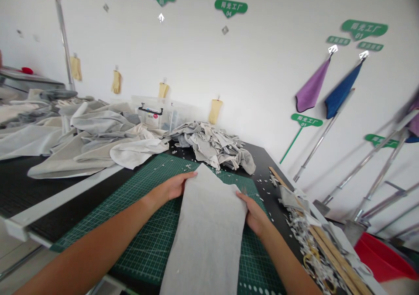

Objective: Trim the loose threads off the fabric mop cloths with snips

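Observation:
A long strip of light grey cloth [209, 234] stretches from the bottom edge of the view towards the far side of a green cutting mat [147, 247]. Its far end rises to a point on the left and has an uneven edge. My left hand [178, 186] pinches the cloth's left edge near that point. On the opposite edge, my right hand [257, 214] grips the cloth between thumb and fingers. Something thin and greyish shows beside the right fingertips, too small to make out. The fingers under the cloth are hidden.
Heaped cloth pieces [94, 133] cover the table's left side; a crumpled grey pile [216, 144] lies beyond the mat. Wooden strips [330, 247], fabric scraps [296, 225] and gold-coloured handles [310, 258] line the right edge. A clear plastic box [152, 114] stands by the wall.

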A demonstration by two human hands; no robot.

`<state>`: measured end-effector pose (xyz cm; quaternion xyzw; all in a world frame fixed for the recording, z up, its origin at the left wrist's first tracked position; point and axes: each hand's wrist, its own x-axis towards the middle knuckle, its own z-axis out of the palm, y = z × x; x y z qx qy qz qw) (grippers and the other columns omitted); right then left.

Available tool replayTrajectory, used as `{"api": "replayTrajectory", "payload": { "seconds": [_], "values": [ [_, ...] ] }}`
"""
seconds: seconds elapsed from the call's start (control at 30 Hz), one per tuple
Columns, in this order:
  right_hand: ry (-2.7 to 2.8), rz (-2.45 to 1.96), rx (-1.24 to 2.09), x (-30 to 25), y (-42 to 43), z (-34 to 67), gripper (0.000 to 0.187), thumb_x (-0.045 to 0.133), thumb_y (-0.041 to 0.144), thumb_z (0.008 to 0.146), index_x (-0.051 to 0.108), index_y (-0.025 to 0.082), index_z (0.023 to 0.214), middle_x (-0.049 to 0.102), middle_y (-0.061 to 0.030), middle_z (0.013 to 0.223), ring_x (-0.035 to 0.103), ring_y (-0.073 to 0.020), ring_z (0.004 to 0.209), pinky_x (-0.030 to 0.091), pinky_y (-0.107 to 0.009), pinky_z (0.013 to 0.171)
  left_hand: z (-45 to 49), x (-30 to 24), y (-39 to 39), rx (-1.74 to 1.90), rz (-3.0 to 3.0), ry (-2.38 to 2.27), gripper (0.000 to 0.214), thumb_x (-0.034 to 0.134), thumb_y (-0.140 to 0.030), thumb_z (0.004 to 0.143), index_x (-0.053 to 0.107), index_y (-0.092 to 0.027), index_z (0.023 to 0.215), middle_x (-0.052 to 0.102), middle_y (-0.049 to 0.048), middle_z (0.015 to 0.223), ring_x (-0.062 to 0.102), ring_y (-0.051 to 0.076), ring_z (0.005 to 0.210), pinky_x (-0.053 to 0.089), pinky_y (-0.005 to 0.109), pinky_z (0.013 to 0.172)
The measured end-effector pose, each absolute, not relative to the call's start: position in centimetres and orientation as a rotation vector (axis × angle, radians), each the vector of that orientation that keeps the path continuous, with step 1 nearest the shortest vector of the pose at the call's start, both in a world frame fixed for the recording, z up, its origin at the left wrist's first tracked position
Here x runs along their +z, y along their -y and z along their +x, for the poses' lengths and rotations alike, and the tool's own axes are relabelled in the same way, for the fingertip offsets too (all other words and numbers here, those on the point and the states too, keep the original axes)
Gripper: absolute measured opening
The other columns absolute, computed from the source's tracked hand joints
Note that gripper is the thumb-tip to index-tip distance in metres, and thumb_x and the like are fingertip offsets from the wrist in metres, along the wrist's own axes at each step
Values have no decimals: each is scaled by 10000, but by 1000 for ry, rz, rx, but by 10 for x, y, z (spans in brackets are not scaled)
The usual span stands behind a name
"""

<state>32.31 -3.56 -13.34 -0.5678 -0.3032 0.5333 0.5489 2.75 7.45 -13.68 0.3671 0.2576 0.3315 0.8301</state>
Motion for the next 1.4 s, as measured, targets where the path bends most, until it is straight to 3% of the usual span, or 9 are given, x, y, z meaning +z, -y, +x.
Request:
{"api": "replayTrajectory", "payload": {
  "seconds": [0.2, 0.3, 0.4, 0.6, 0.77, 1.0, 1.4],
  "values": [
    [626, -1374, 1372, -128, 37, 331, 413, 742, 398, 802, 416, 217, 627, 359, 90, 404, 282, -55, 310, 226, -186, 310, 23, -142, -82, 705, 731, -694, 465, 780, -440, 756, 696, -122, 1086, 753, 130, 1065, 710, 273, 944, 543, 370, 892],
    [680, -1322, 1340, -130, 35, 336, 481, 769, 369, 784, 342, 222, 617, 288, 112, 416, 238, -35, 324, 206, -165, 304, 23, -142, -82, 755, 738, -724, 464, 761, -498, 752, 701, -141, 1044, 760, 114, 1002, 710, 273, 903, 542, 360, 841],
    [717, -1353, 1208, -133, 33, 344, 514, 817, 381, 736, 340, 218, 635, 271, 128, 440, 201, -19, 333, 152, -147, 296, 24, -143, -82, 953, 876, -698, 447, 792, -441, 723, 698, -161, 1058, 752, 86, 1016, 696, 241, 878, 521, 314, 781],
    [751, -1286, 1163, -140, 27, 363, 534, 810, 396, 729, 313, 226, 635, 251, 136, 444, 174, -15, 338, 128, -146, 296, 22, -153, -91, 1083, 990, -736, 472, 840, -373, 659, 709, -142, 1048, 745, 92, 1009, 685, 223, 840, 496, 300, 757],
    [770, -1300, 1065, -149, 22, 375, 554, 874, 383, 646, 343, 229, 678, 258, 146, 443, 182, -17, 341, 111, -147, 298, 19, -148, -94, 961, 884, -689, 423, 809, -356, 718, 710, -97, 1037, 736, 155, 1082, 686, 271, 969, 516, 334, 848],
    [773, -1367, 1029, -151, 22, 376, 505, 865, 334, 639, 375, 228, 702, 268, 147, 446, 192, -17, 334, 122, -142, 291, 17, -145, -100, 894, 872, -567, 394, 742, -398, 817, 700, -126, 1099, 694, 133, 1220, 645, 247, 1103, 500, 326, 954],
    [789, -1398, 984, -153, 20, 375, 506, 873, 355, 606, 395, 228, 706, 264, 148, 451, 202, -19, 327, 129, -146, 284, 13, -148, -102, 987, 984, -624, 408, 830, -316, 721, 721, -109, 1056, 715, 135, 1106, 652, 230, 965, 490, 323, 878]
  ]
}}
